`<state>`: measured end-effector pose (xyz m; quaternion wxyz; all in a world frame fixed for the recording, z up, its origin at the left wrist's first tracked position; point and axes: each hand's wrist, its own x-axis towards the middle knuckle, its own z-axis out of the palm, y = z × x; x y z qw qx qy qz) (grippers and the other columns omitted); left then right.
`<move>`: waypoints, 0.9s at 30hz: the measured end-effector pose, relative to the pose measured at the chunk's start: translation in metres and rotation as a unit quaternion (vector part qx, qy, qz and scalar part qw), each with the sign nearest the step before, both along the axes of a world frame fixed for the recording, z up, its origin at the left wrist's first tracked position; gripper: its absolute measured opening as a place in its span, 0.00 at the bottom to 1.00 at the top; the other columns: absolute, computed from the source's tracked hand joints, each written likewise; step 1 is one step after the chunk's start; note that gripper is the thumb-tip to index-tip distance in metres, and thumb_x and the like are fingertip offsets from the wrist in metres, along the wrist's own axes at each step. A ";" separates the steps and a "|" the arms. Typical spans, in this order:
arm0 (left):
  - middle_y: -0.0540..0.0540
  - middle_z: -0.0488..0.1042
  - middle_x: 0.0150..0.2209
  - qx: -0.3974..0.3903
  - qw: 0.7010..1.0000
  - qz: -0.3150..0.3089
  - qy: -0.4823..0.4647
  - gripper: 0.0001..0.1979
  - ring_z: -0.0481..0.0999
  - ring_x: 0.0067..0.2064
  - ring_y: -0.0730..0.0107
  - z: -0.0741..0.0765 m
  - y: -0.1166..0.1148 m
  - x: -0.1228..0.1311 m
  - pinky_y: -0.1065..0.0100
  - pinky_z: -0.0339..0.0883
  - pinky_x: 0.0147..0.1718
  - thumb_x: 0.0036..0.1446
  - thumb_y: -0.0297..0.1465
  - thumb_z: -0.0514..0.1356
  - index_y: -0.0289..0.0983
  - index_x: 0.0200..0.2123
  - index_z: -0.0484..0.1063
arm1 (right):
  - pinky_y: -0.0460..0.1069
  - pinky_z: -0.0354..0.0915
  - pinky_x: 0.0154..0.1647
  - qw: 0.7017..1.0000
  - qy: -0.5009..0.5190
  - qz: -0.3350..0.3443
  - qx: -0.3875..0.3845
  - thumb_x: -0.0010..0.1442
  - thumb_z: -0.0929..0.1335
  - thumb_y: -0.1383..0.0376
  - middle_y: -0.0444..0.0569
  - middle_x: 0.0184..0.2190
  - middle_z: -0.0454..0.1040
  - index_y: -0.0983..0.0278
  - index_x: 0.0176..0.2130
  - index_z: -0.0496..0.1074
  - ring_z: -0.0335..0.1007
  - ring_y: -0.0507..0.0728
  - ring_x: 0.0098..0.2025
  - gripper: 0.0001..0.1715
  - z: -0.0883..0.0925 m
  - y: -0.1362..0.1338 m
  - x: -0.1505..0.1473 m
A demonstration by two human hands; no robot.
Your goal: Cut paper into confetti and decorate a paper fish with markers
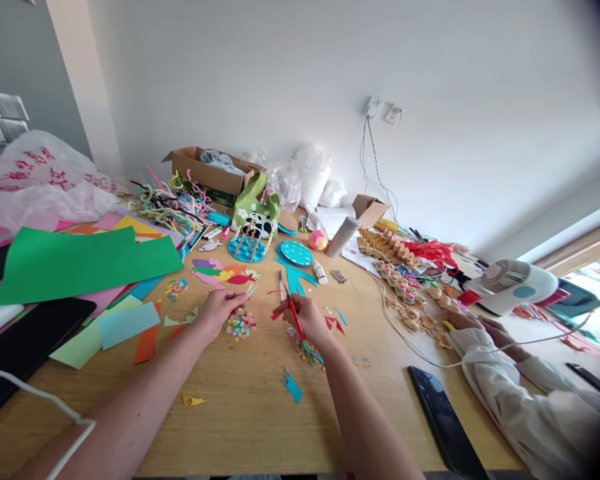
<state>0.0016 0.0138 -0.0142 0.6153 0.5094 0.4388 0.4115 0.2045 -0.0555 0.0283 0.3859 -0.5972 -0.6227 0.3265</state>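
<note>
My left hand (pixel 221 310) pinches a small pale paper strip (pixel 251 289), its details too small to make out. Fingers of my right hand (pixel 307 319) are wrapped round red-handled scissors (pixel 296 315), whose blades point away from me. Beneath my left fingertips lies a pile of colourful paper dots (pixel 241 325). Paper scraps (pixel 309 352) are heaped beside my right hand. Just beyond the hands are a pen-like tool (pixel 281 283), a blue paper shape (pixel 296 280) and several coloured paper fish (pixel 241 279).
Green paper sheets (pixel 90 263) cover the left side. At the back stand a cardboard box (pixel 207 170), a panda bag (pixel 255 213) and a grey tumbler (pixel 343 237). A phone (pixel 445 417), a cable and a fan (pixel 515 283) are on the right, near another person's hands (pixel 473 323).
</note>
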 end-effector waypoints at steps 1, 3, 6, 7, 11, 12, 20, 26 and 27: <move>0.50 0.72 0.20 -0.008 1.000 -0.011 -0.006 0.22 0.62 0.19 0.78 0.001 -0.001 0.001 0.72 0.53 0.19 0.34 0.48 0.68 0.34 0.23 0.76 | 0.46 0.62 0.25 0.999 0.040 -0.008 -0.003 0.48 0.65 0.68 0.48 0.28 0.79 0.65 0.29 0.74 0.71 0.54 0.26 0.09 -0.002 0.002 -0.003; 0.48 0.74 0.21 -0.025 0.999 -0.031 -0.012 0.20 0.63 0.20 0.78 0.003 -0.004 0.002 0.72 0.54 0.20 0.34 0.47 0.68 0.34 0.22 0.75 | 0.47 0.64 0.27 0.995 0.100 -0.026 -0.002 0.49 0.66 0.66 0.49 0.28 0.78 0.65 0.30 0.74 0.72 0.55 0.28 0.08 -0.008 0.004 -0.009; 0.46 0.76 0.23 -0.058 0.997 -0.060 -0.003 0.18 0.64 0.20 0.77 0.003 -0.009 0.003 0.73 0.50 0.18 0.36 0.44 0.68 0.34 0.24 0.75 | 0.48 0.64 0.29 0.989 0.143 -0.047 0.001 0.49 0.68 0.63 0.48 0.27 0.77 0.64 0.29 0.74 0.70 0.55 0.28 0.07 -0.016 0.004 -0.018; 0.45 0.76 0.23 -0.066 0.995 -0.068 0.001 0.18 0.63 0.19 0.77 0.003 -0.010 0.003 0.73 0.48 0.17 0.37 0.43 0.68 0.34 0.24 0.76 | 0.48 0.64 0.29 0.987 0.155 -0.051 0.001 0.48 0.69 0.62 0.48 0.27 0.77 0.64 0.29 0.74 0.70 0.55 0.28 0.07 -0.018 0.003 -0.020; 0.46 0.76 0.23 -0.072 0.993 -0.096 0.006 0.16 0.64 0.21 0.77 0.004 -0.015 0.005 0.73 0.52 0.19 0.38 0.42 0.68 0.34 0.25 0.76 | 0.48 0.63 0.30 0.977 0.199 -0.073 -0.004 0.46 0.72 0.60 0.49 0.28 0.77 0.63 0.29 0.72 0.69 0.55 0.29 0.10 -0.022 -0.002 -0.027; 0.46 0.76 0.23 -0.070 0.992 -0.102 0.007 0.16 0.65 0.21 0.77 0.005 -0.017 0.005 0.73 0.54 0.20 0.38 0.42 0.68 0.34 0.24 0.76 | 0.48 0.63 0.30 0.975 0.206 -0.079 -0.006 0.46 0.72 0.59 0.49 0.27 0.77 0.63 0.29 0.72 0.69 0.56 0.29 0.11 -0.022 -0.004 -0.027; 0.44 0.78 0.24 -0.061 0.986 -0.151 0.027 0.17 0.67 0.20 0.76 0.008 -0.025 0.009 0.73 0.56 0.18 0.43 0.44 0.67 0.34 0.25 0.76 | 0.48 0.64 0.31 0.975 0.200 -0.095 -0.004 0.50 0.73 0.54 0.49 0.27 0.75 0.63 0.29 0.70 0.68 0.56 0.30 0.17 -0.011 -0.014 -0.013; 0.42 0.80 0.27 -0.022 0.990 -0.134 0.032 0.18 0.74 0.23 0.70 0.009 -0.028 0.010 0.69 0.66 0.22 0.46 0.45 0.66 0.35 0.27 0.77 | 0.48 0.64 0.34 0.973 0.207 -0.104 0.004 0.56 0.70 0.49 0.49 0.28 0.75 0.65 0.32 0.73 0.68 0.55 0.31 0.21 -0.013 -0.019 -0.012; 0.42 0.81 0.29 -0.010 0.992 -0.126 0.031 0.17 0.76 0.26 0.68 0.010 -0.028 0.011 0.69 0.69 0.25 0.47 0.45 0.65 0.35 0.29 0.78 | 0.48 0.64 0.34 0.972 0.212 -0.104 0.005 0.56 0.70 0.49 0.50 0.29 0.75 0.65 0.32 0.72 0.68 0.55 0.31 0.21 -0.014 -0.019 -0.013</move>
